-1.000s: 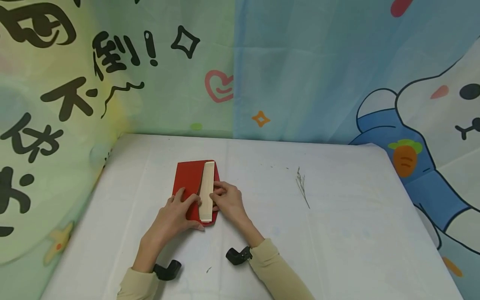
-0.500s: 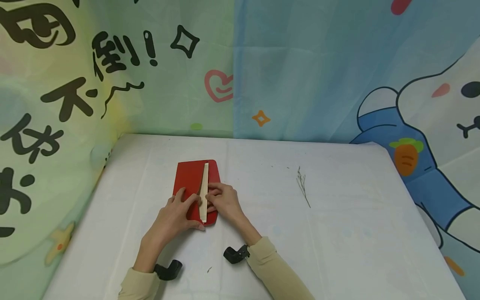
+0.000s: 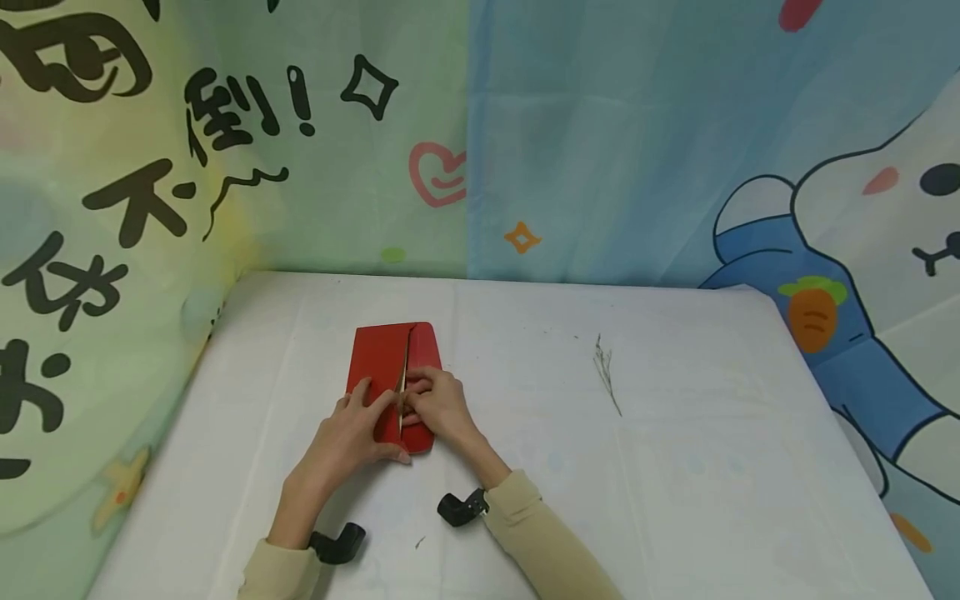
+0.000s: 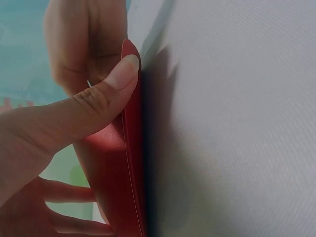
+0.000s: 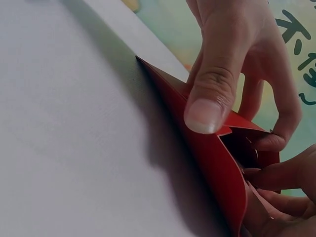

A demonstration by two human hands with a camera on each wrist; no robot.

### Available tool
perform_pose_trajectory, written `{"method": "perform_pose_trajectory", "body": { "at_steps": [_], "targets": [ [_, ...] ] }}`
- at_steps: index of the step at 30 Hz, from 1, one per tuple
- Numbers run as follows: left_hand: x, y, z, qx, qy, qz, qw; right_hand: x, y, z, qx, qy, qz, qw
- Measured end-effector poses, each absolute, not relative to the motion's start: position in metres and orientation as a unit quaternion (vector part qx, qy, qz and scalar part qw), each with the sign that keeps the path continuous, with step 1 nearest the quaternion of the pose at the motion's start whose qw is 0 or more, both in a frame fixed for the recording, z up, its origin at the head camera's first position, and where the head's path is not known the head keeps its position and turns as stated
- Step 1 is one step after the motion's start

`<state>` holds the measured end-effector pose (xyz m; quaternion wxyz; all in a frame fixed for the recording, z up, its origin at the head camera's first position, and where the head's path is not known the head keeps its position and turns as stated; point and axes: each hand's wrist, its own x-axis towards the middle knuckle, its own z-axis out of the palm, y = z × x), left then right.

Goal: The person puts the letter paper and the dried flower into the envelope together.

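Note:
A red envelope (image 3: 378, 354) lies on the table in the head view, its mouth facing right and its flap (image 3: 426, 343) spread out. Inside is a cream stack of paper (image 3: 401, 422), of which only a thin sliver shows at the mouth. My left hand (image 3: 347, 433) grips the envelope, thumb on its near edge and a finger at the lip of the mouth. My right hand (image 3: 438, 406) holds the stack's outer edge, fingertips at the mouth. In the right wrist view those right fingers (image 5: 289, 173) reach into the opening; the paper is mostly hidden there.
White cloth (image 3: 712, 467) covers the table. A dried sprig (image 3: 603, 371) lies to the right of the hands, and a small twig scrap (image 3: 419, 542) lies near the front. Black wrist cameras (image 3: 337, 543) hang at both cuffs. Printed curtains (image 3: 585, 142) stand behind and to the left.
My right hand has moved left, sliding the cream stack into the envelope until only a sliver shows. My left hand and the envelope have stayed nearly in place.

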<state>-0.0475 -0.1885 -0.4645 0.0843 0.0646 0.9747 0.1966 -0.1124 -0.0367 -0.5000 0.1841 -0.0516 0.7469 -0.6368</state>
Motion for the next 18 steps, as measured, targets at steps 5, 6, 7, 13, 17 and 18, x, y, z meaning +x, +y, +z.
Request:
{"method": "perform_pose_trajectory", "body": {
  "at_steps": [5, 6, 7, 13, 17, 18],
  "targets": [
    [-0.0475, -0.1886, -0.4641, 0.065, 0.975, 0.196, 0.085, -0.1126, -0.0413, -0.5003, -0.060, 0.762, -0.621, 0.174],
    [-0.0474, -0.1885, -0.4642, 0.067, 0.975, 0.196, 0.082, -0.1123, -0.0418, -0.5005, -0.061, 0.766, -0.617, 0.170],
    [-0.0474, -0.1885, -0.4643, 0.067, 0.975, 0.195, 0.079, -0.1122, -0.0424, -0.5007, -0.063, 0.769, -0.614, 0.165],
    [-0.0467, -0.1885, -0.4644, 0.071, 0.976, 0.195, 0.073, -0.1118, -0.0442, -0.5013, -0.055, 0.778, -0.605, 0.160],
    [-0.0468, -0.1889, -0.4652, 0.071, 0.976, 0.191, 0.072, -0.1114, -0.0443, -0.5020, -0.053, 0.777, -0.605, 0.164],
    [-0.0468, -0.1891, -0.4655, 0.070, 0.977, 0.191, 0.071, -0.1112, -0.0441, -0.5020, -0.054, 0.776, -0.606, 0.165]
  ]
}}
